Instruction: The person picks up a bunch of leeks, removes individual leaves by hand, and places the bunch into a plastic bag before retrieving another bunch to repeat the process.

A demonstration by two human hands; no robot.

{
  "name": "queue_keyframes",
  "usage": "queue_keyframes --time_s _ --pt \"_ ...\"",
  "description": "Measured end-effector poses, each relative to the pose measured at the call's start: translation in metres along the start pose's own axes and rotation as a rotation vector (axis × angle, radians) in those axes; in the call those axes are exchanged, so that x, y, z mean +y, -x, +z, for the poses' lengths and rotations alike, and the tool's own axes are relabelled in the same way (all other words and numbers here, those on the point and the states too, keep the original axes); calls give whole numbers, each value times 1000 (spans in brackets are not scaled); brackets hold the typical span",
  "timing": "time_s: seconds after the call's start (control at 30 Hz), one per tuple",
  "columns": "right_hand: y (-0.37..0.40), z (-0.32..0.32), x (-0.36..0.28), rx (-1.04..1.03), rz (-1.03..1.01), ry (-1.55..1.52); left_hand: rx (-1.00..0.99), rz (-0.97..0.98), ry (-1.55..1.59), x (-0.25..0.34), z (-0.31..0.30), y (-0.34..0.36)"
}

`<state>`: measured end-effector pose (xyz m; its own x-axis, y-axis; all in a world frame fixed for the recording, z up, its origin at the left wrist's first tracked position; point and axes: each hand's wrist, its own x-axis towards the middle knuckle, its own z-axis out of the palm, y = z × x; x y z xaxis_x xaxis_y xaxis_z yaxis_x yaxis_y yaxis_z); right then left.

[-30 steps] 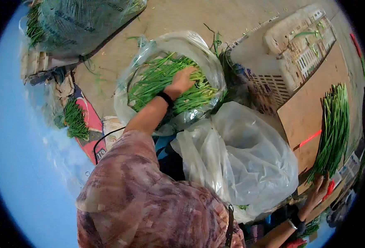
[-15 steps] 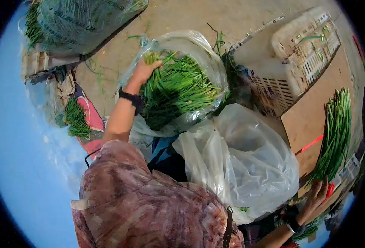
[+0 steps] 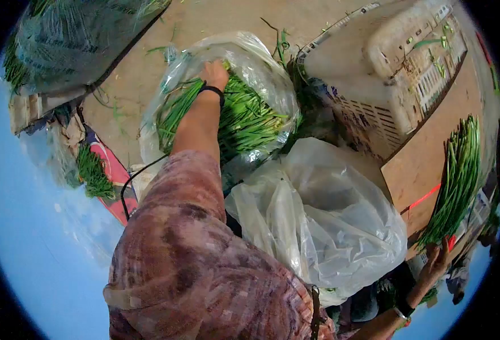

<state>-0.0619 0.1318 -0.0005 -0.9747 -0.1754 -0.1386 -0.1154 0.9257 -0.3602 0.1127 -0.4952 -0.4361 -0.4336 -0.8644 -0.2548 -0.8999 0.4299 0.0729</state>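
My left hand reaches into a clear plastic bag full of green garlic chives. Its fingers look closed on a bunch of chives near the bag's far side, with pale stalk ends beside them; my forearm and black wristband hide part of the heap. On the right, a long bundle of chives lies on a cardboard sheet. At the bundle's lower end is my right hand, fingers stretched and apart, touching or almost touching it. A small red strip shows by the fingertips.
A second clear plastic bag, crumpled, stands in front of me. Beyond it is a dirty white plastic crate. At upper left sits a large dark-green wrapped sack. A small clump of chives lies at the left.
My left hand has moved farther into the bag and slightly right, its arm now across the chives. The right hand stays by the bundle. The whole view has shifted a little.
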Motion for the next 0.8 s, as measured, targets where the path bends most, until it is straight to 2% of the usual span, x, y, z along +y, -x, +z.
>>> queue_keyframes --time_s 0.1,0.13,0.23,0.27,0.37,0.47,0.57,0.6,0.7,0.8 --pt "-2 0 26 6 37 -75 40 128 -11 -3 -1 10" --pt "0 -2 26 6 55 -75 87 250 -12 -10 -6 16" --pt "4 -7 13 -13 83 -18 115 421 175 -34 -33 28" --pt "5 -8 14 1 54 -16 -31 341 289 -50 -33 20" --pt "11 -10 24 38 -20 -35 -79 411 547 -65 -129 54" --pt "18 -12 29 47 -39 -87 -447 -136 1332 -100 -191 68" --pt "21 -15 6 18 -44 -108 -202 157 524 -92 -284 100" --pt "22 -16 -6 6 -58 -108 66 332 389 -101 -287 107" --pt "33 -25 -58 10 -146 -136 -13 377 819 -70 -360 146" --pt "59 -22 -144 -28 -266 -333 -123 562 1223 -51 -407 168"
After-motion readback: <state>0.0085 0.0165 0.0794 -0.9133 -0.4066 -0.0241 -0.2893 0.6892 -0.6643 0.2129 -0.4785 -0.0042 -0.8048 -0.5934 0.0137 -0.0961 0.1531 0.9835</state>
